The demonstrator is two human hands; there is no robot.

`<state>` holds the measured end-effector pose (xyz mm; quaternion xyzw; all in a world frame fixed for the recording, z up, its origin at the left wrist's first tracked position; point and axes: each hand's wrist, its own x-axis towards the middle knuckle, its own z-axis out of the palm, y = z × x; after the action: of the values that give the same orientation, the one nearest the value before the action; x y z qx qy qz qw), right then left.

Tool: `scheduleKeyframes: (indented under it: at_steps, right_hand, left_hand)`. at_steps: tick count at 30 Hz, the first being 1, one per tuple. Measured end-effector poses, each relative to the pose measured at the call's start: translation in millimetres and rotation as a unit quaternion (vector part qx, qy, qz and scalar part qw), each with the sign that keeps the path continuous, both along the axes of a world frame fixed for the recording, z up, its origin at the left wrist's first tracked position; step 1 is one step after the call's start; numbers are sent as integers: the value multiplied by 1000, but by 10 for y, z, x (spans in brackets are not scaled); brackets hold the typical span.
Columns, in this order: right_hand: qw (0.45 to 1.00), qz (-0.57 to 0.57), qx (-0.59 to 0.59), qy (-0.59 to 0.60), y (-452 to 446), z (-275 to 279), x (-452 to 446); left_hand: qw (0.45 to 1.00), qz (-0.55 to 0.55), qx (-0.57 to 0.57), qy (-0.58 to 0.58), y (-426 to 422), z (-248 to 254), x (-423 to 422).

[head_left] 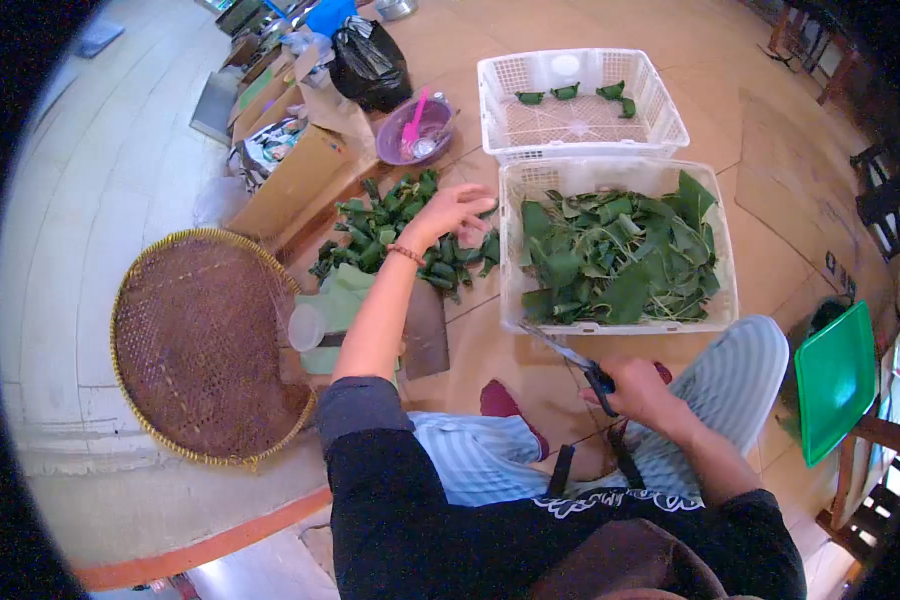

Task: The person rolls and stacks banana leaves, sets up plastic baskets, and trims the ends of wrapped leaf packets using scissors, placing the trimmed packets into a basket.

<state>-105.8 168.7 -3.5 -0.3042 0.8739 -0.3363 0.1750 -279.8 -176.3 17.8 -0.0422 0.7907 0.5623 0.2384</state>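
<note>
My left hand (pixel 454 213) is over the right side of a pile of small folded green leaf bundles (pixel 375 225), its fingers stretched toward the white crate. A bit of green shows by its fingertips, but I cannot make out a grip on it. In my right hand (pixel 645 392) is a pair of scissors (pixel 598 382), the blades pointing up and left toward the near rim of the crate. That white plastic crate (pixel 620 328) holds a heap of cut green leaves (pixel 625 250). Behind it, a second white crate (pixel 585 150) contains several leaf bundles (pixel 566 91).
A round woven tray (pixel 205 350) lies at left. Beside my left forearm are light green leaf sheets (pixel 345 300) and a clear plastic cup (pixel 306 327). Farther back stand a cardboard box (pixel 300 180), a purple basin (pixel 390 150) and a black bag (pixel 370 65). A green tray (pixel 835 380) is at right.
</note>
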Motion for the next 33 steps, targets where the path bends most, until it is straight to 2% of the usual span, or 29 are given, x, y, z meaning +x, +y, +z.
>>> scheduleKeyframes:
  at_steps: [2, 5, 6, 8, 11, 13, 14, 18, 20, 22, 24, 27, 28, 29, 31, 33]
  right_hand:
    - [1000, -13, 11, -3, 0, 64, -14]
    - [999, -25, 17, -21, 5, 143, -48]
    - [999, -28, 18, -29, 6, 128, -65]
    - [998, -33, 34, -50, 15, 50, -71]
    - [996, -31, 43, -72, 20, -51, -124]
    - [996, -24, 48, -78, 22, -58, -136]
    - [996, -18, 51, -76, 15, -32, -160]
    - [998, -11, 36, -51, -22, -55, -191]
    - [999, -6, 36, -37, -17, -102, -169]
    - [998, -8, 36, -45, -16, -87, -160]
    - [996, -16, 38, -74, -33, -37, -162]
    - [998, -8, 52, 15, -43, 20, -174]
    - [998, -11, 55, 6, -30, -2, -168]
    - [998, -13, 58, -4, -21, -51, -150]
    - [997, -6, 69, -28, 13, -24, -156]
    - [995, 14, 85, -53, 28, 77, -206]
  left_hand:
    - [997, 22, -72, 28, -218, -403, -180]
    - [968, 16, -248, 40, -475, -1234, -285]
    - [970, -2, -241, -28, -433, -1353, -251]
    - [908, -74, -401, 97, -560, -2330, -252]
    - [864, -93, -479, 125, -387, -2496, -44]
    - [836, -85, -536, 88, -155, -2305, 82]
    - [823, -106, -544, 124, -223, -2513, 85]
    - [801, -149, -565, 130, -324, -2645, 29]
    - [825, -166, -528, 117, -404, -2698, 42]
    - [849, -201, -482, 84, -494, -2685, 38]
    - [869, -184, -441, 127, -516, -2636, 73]
    - [909, -146, -380, 86, -641, -2423, 1]
    - [922, -130, -361, 57, -658, -2328, -49]
    - [957, -97, -263, -70, -537, -1753, -60]
    - [978, -6, -182, -106, -526, -1231, 16]
    - [989, 41, -133, -54, -432, -723, 142]
